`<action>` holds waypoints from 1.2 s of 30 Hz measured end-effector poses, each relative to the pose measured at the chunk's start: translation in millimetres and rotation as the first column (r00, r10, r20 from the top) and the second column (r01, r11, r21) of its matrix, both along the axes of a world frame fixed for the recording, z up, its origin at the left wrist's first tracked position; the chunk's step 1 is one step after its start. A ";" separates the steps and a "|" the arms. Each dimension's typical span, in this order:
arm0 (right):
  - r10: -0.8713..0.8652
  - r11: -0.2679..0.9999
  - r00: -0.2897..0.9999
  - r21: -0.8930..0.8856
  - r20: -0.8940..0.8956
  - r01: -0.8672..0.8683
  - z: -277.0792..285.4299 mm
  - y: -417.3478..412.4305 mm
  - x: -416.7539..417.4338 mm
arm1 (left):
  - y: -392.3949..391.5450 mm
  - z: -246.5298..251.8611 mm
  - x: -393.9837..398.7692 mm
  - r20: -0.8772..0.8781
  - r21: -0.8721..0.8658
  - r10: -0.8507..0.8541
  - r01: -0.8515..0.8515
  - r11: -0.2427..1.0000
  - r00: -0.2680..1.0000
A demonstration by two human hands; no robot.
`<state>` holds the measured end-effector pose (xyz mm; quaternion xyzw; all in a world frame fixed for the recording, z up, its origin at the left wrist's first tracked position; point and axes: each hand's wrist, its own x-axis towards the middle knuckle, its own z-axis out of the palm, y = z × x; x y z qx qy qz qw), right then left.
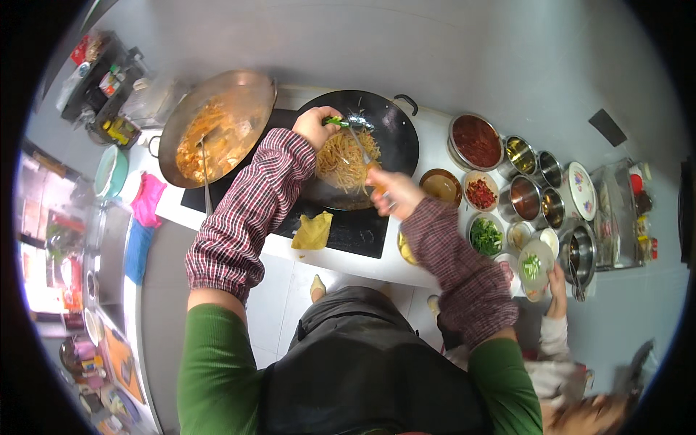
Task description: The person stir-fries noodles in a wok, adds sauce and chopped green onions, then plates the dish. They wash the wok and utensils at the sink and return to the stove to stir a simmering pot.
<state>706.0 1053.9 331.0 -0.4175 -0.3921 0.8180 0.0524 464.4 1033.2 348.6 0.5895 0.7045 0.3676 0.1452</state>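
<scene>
A black wok point(402, 147) stands on the black cooktop point(353, 234), with shredded food in noodle-like strips point(342, 163) inside it. Over its left part, my left hand point(315, 128) grips something green, which looks like a bunch of green vegetable pieces point(336, 121). My right hand point(396, 193) is closed around the orange-brown handle of a metal spatula point(359, 144) that reaches into the wok; this hand is slightly blurred. A yellow cloth point(312, 230) lies on the cooktop's front edge.
Left of the wok, a large pan point(244, 87) holds a reddish stew and a ladle point(206, 179). Bowls of sauce point(476, 141), chopped red chili point(481, 193) and chopped greens point(486, 235) crowd the right counter. Another person's hand point(557, 288) holds a bowl point(535, 265) there.
</scene>
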 end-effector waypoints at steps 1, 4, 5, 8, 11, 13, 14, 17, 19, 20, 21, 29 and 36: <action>0.011 1.000 1.000 0.023 -0.026 -0.011 13.0 15.0 9.6 | 6.4 -4.3 -5.8 0.034 -0.019 -0.028 0.029 0.999 0.999; 0.020 0.970 0.982 0.233 0.186 -0.064 76.1 11.1 37.1 | 20.7 -13.7 -27.2 -0.099 -0.051 -0.279 0.275 0.960 0.955; -0.001 0.948 0.966 0.307 0.258 -0.081 99.8 -0.2 41.1 | 25.5 -11.9 -26.5 0.024 -0.242 -0.224 0.223 0.944 0.974; 0.039 0.785 0.795 0.473 0.606 -0.399 133.1 -16.6 41.4 | 27.3 -13.2 -33.5 -0.158 -0.129 -0.096 0.076 0.989 0.983; 0.004 0.208 0.530 0.518 0.848 -0.830 152.6 -39.9 33.8 | 30.1 -29.5 -42.6 -0.192 -0.093 -0.158 0.143 0.985 0.969; -0.020 -0.082 0.347 0.345 0.938 -0.935 177.1 -56.6 19.0 | 16.3 -41.0 -46.8 -0.262 -0.047 -0.161 0.155 0.987 0.951; 0.022 -0.018 0.266 0.266 0.964 -0.964 196.8 -72.4 -2.8 | 12.7 -42.2 -54.3 -0.241 -0.030 -0.180 0.178 0.984 0.954; 0.088 -0.111 0.180 0.189 0.980 -0.976 194.1 -87.6 -48.1 | -23.2 -20.5 -70.5 -0.075 0.023 -0.088 0.090 0.996 0.993; 0.082 -0.088 0.224 0.231 0.971 -0.969 152.1 -77.3 -69.2 | -52.1 -10.5 -72.7 0.053 0.121 -0.060 0.054 0.991 0.997; 0.004 0.007 0.259 0.259 0.966 -0.966 127.1 -67.6 -75.2 | -70.6 -0.3 -70.2 0.121 0.195 -0.074 0.049 0.979 0.990; -0.075 0.103 0.282 0.289 0.956 -0.952 110.3 -58.2 -78.0 | -90.5 8.0 -66.5 0.191 0.265 -0.096 0.043 0.963 0.977; -0.001 0.412 0.633 0.577 0.774 -0.705 133.6 14.8 -17.8 | -227.5 -0.7 -74.7 0.328 0.232 -0.022 -0.058 0.971 0.945; 0.189 0.633 0.453 0.244 0.871 -0.734 145.0 -5.4 -33.0 | -282.8 -33.2 -38.7 0.455 0.054 0.054 -0.088 0.995 0.889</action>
